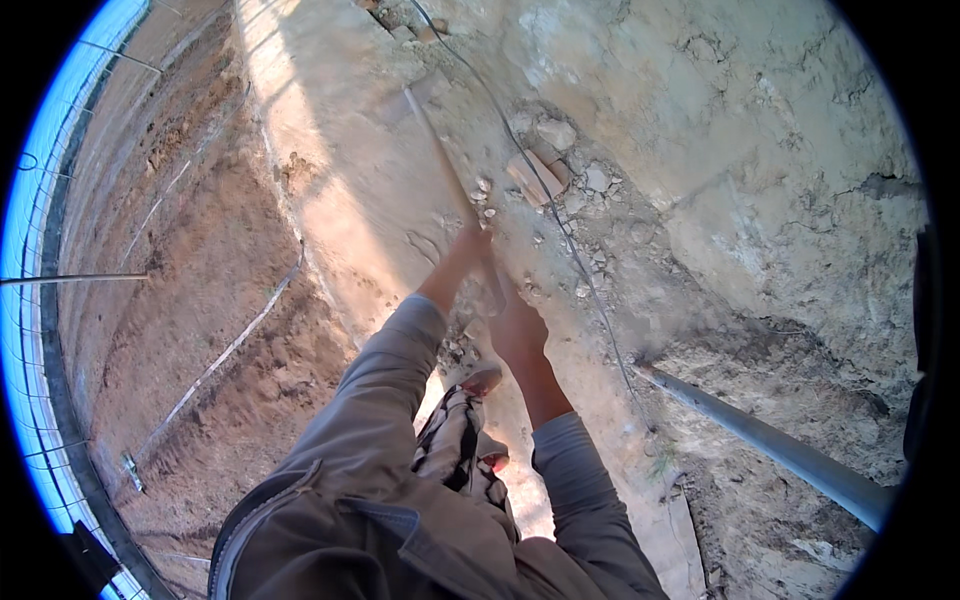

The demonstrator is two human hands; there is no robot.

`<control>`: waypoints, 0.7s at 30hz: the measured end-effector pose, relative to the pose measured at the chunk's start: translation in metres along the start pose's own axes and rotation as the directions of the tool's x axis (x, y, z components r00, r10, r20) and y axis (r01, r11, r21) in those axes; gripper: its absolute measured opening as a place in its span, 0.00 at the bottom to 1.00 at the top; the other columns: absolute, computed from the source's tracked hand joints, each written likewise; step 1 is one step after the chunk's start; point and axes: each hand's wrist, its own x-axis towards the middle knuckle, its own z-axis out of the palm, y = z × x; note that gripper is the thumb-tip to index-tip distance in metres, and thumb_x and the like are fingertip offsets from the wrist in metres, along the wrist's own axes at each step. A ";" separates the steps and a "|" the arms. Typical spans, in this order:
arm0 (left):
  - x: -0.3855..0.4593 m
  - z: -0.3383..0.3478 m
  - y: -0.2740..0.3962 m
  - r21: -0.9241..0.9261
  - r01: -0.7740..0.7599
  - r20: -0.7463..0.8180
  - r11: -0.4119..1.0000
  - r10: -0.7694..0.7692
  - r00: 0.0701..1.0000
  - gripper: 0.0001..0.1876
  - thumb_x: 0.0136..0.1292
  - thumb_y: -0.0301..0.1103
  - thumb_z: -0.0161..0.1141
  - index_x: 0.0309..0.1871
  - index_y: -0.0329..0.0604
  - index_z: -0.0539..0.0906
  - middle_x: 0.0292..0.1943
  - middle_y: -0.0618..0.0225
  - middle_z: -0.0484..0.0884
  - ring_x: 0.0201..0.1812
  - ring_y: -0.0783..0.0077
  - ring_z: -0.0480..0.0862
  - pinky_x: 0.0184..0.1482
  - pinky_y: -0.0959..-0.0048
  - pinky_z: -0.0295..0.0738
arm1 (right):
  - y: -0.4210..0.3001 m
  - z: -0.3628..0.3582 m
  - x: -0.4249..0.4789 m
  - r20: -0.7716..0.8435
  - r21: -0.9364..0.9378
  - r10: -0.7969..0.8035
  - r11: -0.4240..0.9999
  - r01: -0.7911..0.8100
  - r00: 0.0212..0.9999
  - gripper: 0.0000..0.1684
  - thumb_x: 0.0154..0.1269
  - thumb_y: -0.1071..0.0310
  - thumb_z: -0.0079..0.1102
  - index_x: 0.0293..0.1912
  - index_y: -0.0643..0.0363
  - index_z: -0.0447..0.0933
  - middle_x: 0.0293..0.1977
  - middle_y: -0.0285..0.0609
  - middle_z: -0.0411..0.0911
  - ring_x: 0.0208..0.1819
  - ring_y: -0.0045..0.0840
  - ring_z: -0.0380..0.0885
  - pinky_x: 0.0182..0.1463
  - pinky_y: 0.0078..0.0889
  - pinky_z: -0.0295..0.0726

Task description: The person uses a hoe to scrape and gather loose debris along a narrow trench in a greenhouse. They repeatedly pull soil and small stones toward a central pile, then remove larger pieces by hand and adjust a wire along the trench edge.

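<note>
Both of my hands are closed around a long wooden handle (pixel 442 154) that slants away over the dirt ground. My left hand (pixel 472 244) grips it further along, about its middle. Nearer to my body, my right hand (pixel 519 328) holds the handle's lower end. At the far end, a blurred flat blade (pixel 412 96) lies at or just above the ground; its exact shape cannot be told. Broken brick pieces (pixel 537 178) and pale stones (pixel 556 133) lie to the right of the handle.
A dark cable (pixel 559 217) runs along the ground on the right. A grey metal pole (pixel 772 442) slants at the lower right beside a rough earth wall (pixel 780 150). On the left the ground drops to reddish soil (pixel 202 300) with a pale strip (pixel 225 352). My shoes (pixel 481 382) stand on dirt.
</note>
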 end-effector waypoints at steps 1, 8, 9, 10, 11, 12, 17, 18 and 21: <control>-0.008 0.008 -0.005 -0.024 0.014 -0.015 1.000 -0.014 1.000 0.19 0.64 0.44 0.55 0.36 0.30 0.77 0.27 0.57 0.79 0.26 0.63 0.82 0.24 0.61 0.77 | 0.011 0.001 -0.020 0.002 0.007 0.013 1.000 -0.013 1.000 0.48 0.55 0.67 0.60 0.73 0.32 0.51 0.36 0.51 0.82 0.38 0.46 0.82 0.43 0.47 0.79; -0.085 0.066 -0.022 0.178 -0.095 0.068 0.979 0.084 0.994 0.18 0.62 0.41 0.55 0.38 0.29 0.77 0.28 0.53 0.80 0.30 0.58 0.84 0.29 0.58 0.79 | 0.072 -0.015 -0.173 0.072 0.111 0.210 0.970 -0.217 0.975 0.49 0.52 0.67 0.63 0.72 0.31 0.54 0.34 0.52 0.83 0.36 0.48 0.82 0.42 0.48 0.78; -0.097 0.072 -0.027 0.188 -0.108 0.103 0.976 0.090 0.991 0.18 0.62 0.40 0.55 0.38 0.29 0.77 0.28 0.53 0.80 0.32 0.57 0.85 0.30 0.57 0.80 | 0.075 -0.017 -0.196 0.085 0.142 0.246 0.956 -0.256 0.966 0.50 0.51 0.67 0.65 0.71 0.32 0.55 0.36 0.53 0.82 0.38 0.49 0.81 0.44 0.48 0.78; -0.113 0.081 -0.034 0.159 -0.112 0.106 0.981 0.095 0.990 0.18 0.62 0.40 0.55 0.39 0.29 0.76 0.29 0.52 0.80 0.33 0.56 0.85 0.31 0.57 0.80 | 0.081 -0.016 -0.219 0.099 0.172 0.281 0.940 -0.295 0.954 0.50 0.50 0.67 0.66 0.71 0.33 0.57 0.37 0.54 0.82 0.39 0.50 0.81 0.45 0.48 0.77; -0.127 0.090 -0.040 0.128 -0.119 0.111 0.985 0.105 0.988 0.18 0.62 0.40 0.55 0.40 0.29 0.76 0.29 0.52 0.80 0.34 0.55 0.85 0.32 0.56 0.80 | 0.090 -0.011 -0.245 0.093 0.177 0.272 0.942 -0.284 0.958 0.49 0.51 0.67 0.64 0.71 0.32 0.55 0.35 0.54 0.82 0.38 0.50 0.81 0.44 0.48 0.78; -0.139 0.100 -0.054 0.059 -0.118 0.071 0.991 0.113 0.991 0.18 0.62 0.40 0.55 0.42 0.29 0.76 0.30 0.51 0.80 0.35 0.55 0.85 0.32 0.56 0.81 | 0.094 -0.009 -0.267 0.087 0.182 0.253 0.947 -0.265 0.964 0.48 0.53 0.66 0.61 0.72 0.31 0.53 0.33 0.54 0.82 0.37 0.50 0.81 0.43 0.49 0.78; -0.176 0.158 -0.129 0.309 -0.014 0.013 0.951 0.011 1.000 0.19 0.62 0.41 0.56 0.45 0.30 0.76 0.33 0.50 0.80 0.36 0.54 0.85 0.31 0.57 0.80 | 0.137 -0.002 -0.389 0.140 0.251 0.391 0.875 -0.414 0.910 0.46 0.48 0.65 0.64 0.69 0.33 0.62 0.33 0.53 0.82 0.37 0.48 0.82 0.41 0.45 0.77; -0.185 0.171 -0.140 0.382 -0.042 0.044 0.923 0.027 0.999 0.19 0.62 0.42 0.56 0.45 0.30 0.76 0.34 0.50 0.81 0.36 0.55 0.85 0.30 0.58 0.80 | 0.144 -0.005 -0.411 0.162 0.259 0.430 0.850 -0.459 0.888 0.46 0.48 0.65 0.64 0.68 0.33 0.63 0.32 0.53 0.82 0.36 0.47 0.82 0.41 0.44 0.77; -0.213 0.204 -0.194 0.276 0.004 -0.002 0.961 -0.004 1.000 0.18 0.62 0.42 0.56 0.44 0.32 0.78 0.34 0.54 0.81 0.33 0.59 0.84 0.27 0.58 0.80 | 0.168 -0.003 -0.481 0.185 0.266 0.484 0.813 -0.518 0.855 0.47 0.48 0.65 0.64 0.69 0.30 0.62 0.32 0.53 0.83 0.37 0.47 0.82 0.43 0.46 0.77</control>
